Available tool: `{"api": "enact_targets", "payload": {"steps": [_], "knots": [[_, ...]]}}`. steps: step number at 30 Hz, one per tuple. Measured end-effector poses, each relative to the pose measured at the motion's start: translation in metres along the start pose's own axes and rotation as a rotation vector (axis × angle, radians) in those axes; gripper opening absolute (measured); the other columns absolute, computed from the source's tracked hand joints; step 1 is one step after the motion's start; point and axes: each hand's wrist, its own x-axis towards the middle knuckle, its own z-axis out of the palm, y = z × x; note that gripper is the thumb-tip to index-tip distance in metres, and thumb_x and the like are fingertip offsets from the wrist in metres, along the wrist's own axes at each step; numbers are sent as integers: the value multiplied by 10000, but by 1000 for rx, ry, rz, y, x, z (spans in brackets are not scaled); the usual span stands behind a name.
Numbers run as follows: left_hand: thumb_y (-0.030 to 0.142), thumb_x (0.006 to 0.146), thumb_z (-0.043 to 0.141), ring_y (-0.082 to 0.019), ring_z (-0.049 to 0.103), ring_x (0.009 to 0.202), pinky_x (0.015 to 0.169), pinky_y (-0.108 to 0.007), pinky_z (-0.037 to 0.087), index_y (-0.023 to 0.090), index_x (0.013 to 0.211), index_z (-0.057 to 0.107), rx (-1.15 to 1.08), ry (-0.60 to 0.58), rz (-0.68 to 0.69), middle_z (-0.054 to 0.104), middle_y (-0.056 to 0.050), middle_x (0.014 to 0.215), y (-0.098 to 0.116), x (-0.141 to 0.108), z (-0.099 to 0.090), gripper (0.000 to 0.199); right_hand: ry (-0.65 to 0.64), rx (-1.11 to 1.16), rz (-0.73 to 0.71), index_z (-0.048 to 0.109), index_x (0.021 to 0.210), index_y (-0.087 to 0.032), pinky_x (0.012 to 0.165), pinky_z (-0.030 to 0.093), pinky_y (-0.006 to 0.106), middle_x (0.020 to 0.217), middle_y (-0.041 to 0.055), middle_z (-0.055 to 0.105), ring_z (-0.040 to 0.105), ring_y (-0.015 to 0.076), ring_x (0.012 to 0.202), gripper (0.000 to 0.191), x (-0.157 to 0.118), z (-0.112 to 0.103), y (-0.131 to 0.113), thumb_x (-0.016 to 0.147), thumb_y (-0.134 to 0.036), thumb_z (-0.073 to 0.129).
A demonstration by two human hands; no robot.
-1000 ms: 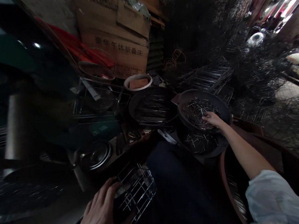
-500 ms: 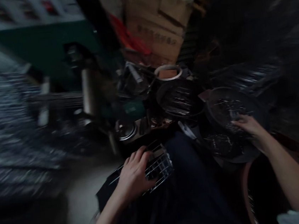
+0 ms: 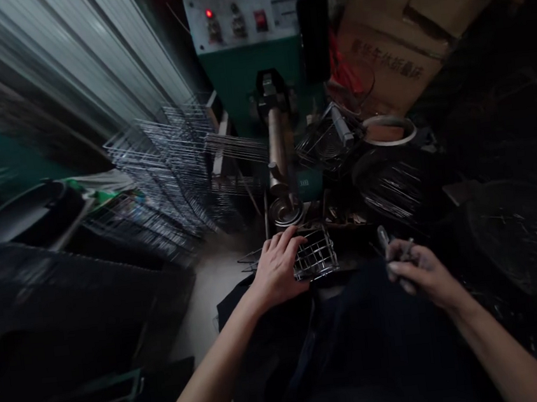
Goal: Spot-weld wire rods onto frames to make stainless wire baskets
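Observation:
My left hand is closed over a small wire basket, a bright metal grid with thin wires jutting out to the left of the hand. The basket is over my dark-clothed lap, just below the round metal parts of a green machine. My right hand is closed around a grey metal hand tool with a rounded end pointing up. Blur and the fingers hide the tool's exact kind. The right hand is apart from the basket, to its right.
The machine has a horizontal metal arm facing me. Wire racks stack up at left. A pan of metal rods, a white-rimmed bowl and a cardboard box sit at right. A dark tray holds loose wire pieces.
My view has swung left. My right hand has left the dish of small wire pieces and moved in toward my lap, now gripping the tool. The left hand keeps the basket, now nearer the machine.

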Motion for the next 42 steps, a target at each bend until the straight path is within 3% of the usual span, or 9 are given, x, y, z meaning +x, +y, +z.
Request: {"api": "enact_targets", "payload": {"steps": [4, 10, 16, 24, 28, 33, 37, 42], "knots": [[301, 585, 768, -372, 424, 1336, 1093, -509, 359, 196, 1279, 509, -40, 27, -55, 392, -167, 1528, -25, 0, 13, 748, -247, 71, -23, 603, 912, -187, 451, 448, 207, 715, 14, 653, 555, 101, 488, 263, 27, 38, 9, 856, -421, 710], [317, 599, 777, -375, 405, 1365, 1112, -529, 350, 196, 1286, 494, -143, 19, -72, 376, -175, 1536, -50, -4, 21, 753, -428, -129, -131, 705, 1094, -210, 770, 574, 324, 992, 73, 715, 694, 200, 849, 254, 53, 57, 9, 916, -388, 670], [290, 638, 765, -367, 312, 1462, 1191, -567, 271, 171, 1308, 448, -295, 18, -81, 323, -217, 1552, -63, 0, 40, 750, -315, -516, -511, 721, 1070, -256, 790, 545, 352, 951, 56, 708, 668, 212, 872, 194, 84, 83, 16, 1000, -304, 547], [255, 609, 776, -345, 338, 1449, 1172, -502, 341, 167, 1297, 440, -437, 54, -82, 306, -218, 1550, -72, 3, 57, 770, -279, -784, -786, 584, 1370, -306, 868, 564, 441, 1125, 77, 700, 638, 249, 1015, 400, 93, 98, 30, 997, -172, 524], [292, 594, 777, -359, 386, 1397, 1122, -509, 374, 180, 1276, 470, -312, 42, -74, 356, -193, 1540, -67, 9, 48, 757, -187, -870, -889, 500, 1463, -291, 906, 581, 418, 1197, 81, 695, 642, 236, 1074, 514, 90, 100, 37, 992, -87, 482], [333, 558, 780, -375, 437, 1313, 1040, -543, 376, 206, 1282, 495, -68, 22, -71, 404, -157, 1533, -57, 15, 21, 789, -147, -923, -923, 434, 1515, -267, 931, 585, 411, 1256, 91, 682, 646, 238, 1099, 575, 90, 105, 44, 981, -59, 477], [329, 558, 768, -366, 435, 1299, 1028, -531, 363, 212, 1290, 498, 23, 7, -65, 403, -143, 1541, -58, 14, 6, 789, -111, -782, -925, 505, 1459, -299, 949, 575, 395, 1235, 62, 692, 652, 217, 1105, 554, 91, 112, 48, 969, -42, 496], [366, 576, 778, -350, 451, 1283, 1031, -508, 366, 226, 1279, 497, 25, -33, -46, 405, -126, 1541, -67, 12, 0, 770, -85, -606, -892, 597, 1365, -305, 926, 578, 369, 1183, 47, 714, 669, 205, 1072, 480, 91, 125, 47, 959, -54, 540]]}}
